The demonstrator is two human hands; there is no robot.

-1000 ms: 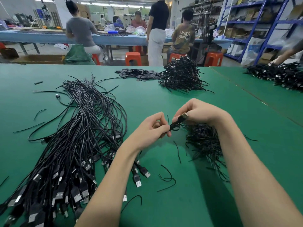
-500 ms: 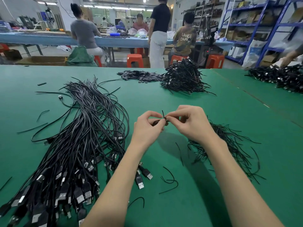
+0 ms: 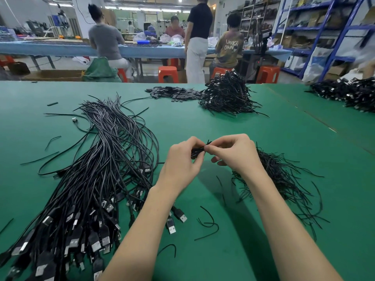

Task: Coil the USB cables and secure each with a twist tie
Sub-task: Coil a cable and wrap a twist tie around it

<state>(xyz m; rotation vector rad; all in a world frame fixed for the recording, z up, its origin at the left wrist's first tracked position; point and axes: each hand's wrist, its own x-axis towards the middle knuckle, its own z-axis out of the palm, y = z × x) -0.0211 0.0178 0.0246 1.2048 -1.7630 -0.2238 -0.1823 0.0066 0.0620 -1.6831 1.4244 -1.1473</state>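
Both your hands are pinched in on one little coiled cable [image 3: 196,153], held up over the green table [image 3: 203,126]. Your left hand [image 3: 183,162] has its fingers curled round the bundle, and your right hand [image 3: 235,154] pinches the twist tie [image 3: 208,143] sticking up at the top of it, thumb and forefinger tight together. Most of the coil is hidden behind your fingers, so can't say how many loops it has.

Going left to right from that coil: way off to its left there's the big sprawl of loose USB cables [image 3: 97,169], too many to count, plugs fanned out toward you. Just below your left wrist two stray USB plugs [image 3: 175,220] poke out of the heap. Four or so loose ties [image 3: 209,224] are scattered between your forearms. Right of the coil, partly under your right arm, sits the pile of twist ties [image 3: 282,179]. Beyond the coil, further back, there's one heap of finished bundles [image 3: 227,95], with a flat patch of small black pieces [image 3: 172,93] touching its left side, and another dark heap [image 3: 345,92] far right on the next table. Four people are at the blue bench [image 3: 60,48] behind.
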